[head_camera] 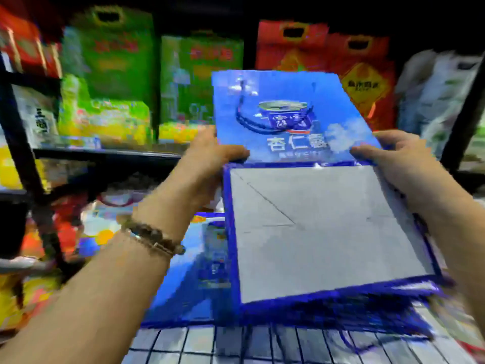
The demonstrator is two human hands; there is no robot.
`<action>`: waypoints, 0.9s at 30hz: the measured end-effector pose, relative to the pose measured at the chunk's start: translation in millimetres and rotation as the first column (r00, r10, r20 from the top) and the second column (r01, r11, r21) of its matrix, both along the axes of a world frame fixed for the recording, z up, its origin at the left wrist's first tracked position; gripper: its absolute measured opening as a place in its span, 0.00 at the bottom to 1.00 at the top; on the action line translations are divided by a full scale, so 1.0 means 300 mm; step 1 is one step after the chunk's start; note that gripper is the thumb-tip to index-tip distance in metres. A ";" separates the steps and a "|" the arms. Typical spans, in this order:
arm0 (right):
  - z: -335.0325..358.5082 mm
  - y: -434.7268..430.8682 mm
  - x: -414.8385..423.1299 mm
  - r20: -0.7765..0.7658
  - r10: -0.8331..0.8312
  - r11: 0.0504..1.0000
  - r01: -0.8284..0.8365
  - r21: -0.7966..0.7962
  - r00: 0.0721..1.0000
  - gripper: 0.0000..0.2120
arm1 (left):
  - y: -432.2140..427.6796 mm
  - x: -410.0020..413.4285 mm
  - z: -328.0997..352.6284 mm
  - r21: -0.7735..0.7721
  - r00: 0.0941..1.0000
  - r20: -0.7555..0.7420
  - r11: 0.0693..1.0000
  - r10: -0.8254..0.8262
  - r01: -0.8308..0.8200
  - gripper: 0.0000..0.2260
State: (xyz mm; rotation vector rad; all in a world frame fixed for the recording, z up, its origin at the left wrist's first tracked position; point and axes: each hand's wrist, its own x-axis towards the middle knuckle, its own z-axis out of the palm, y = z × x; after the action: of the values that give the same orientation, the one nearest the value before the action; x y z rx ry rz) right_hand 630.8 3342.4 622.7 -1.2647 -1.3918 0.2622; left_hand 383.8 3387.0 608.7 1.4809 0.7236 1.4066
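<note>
Nearest, a checked blue-and-white surface (262,345) carries a blurred stack of blue bags (189,271). Above it, a flat-folded blue gift bag (288,114) is held up, its grey base panel (328,227) facing the camera. The left hand (210,158) and right hand (393,158) grasp its side edges, fingers clamped. Behind, a black shelf (105,153) holds green boxes (112,61) and red boxes (291,46).

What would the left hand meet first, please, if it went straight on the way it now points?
The blue bag itself: the left hand grips its edge, thumb pointing across the printed side. Were the bag gone, the green boxes behind would probably come next, though depth is unclear.
</note>
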 end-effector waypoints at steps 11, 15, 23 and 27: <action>-0.406 0.214 0.296 0.568 -0.290 0.684 0.582 -0.440 0.770 0.21 | 0.334 0.340 -0.444 -0.098 0.642 -0.753 0.939 0.145 -0.328 0.19; -0.422 0.222 0.288 0.697 -0.336 0.618 0.707 -0.344 0.633 0.27 | 0.277 0.334 -0.407 0.151 0.396 -0.865 0.913 0.308 -0.379 0.27; -0.404 0.218 0.165 0.795 0.012 0.855 0.407 -0.323 0.606 0.15 | 0.099 0.495 -0.372 0.178 0.147 -0.976 0.978 0.162 0.104 0.24; -0.510 0.226 0.146 0.782 0.236 0.751 0.401 -0.524 0.577 0.25 | 0.104 0.502 -0.475 0.108 0.066 -0.992 0.991 0.103 0.080 0.28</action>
State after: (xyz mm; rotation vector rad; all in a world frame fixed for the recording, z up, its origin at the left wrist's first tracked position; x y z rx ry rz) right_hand 674.5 3410.4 469.6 -2.2549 -2.1291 0.0703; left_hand 534.3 3418.2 466.1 2.5514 1.4866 0.0821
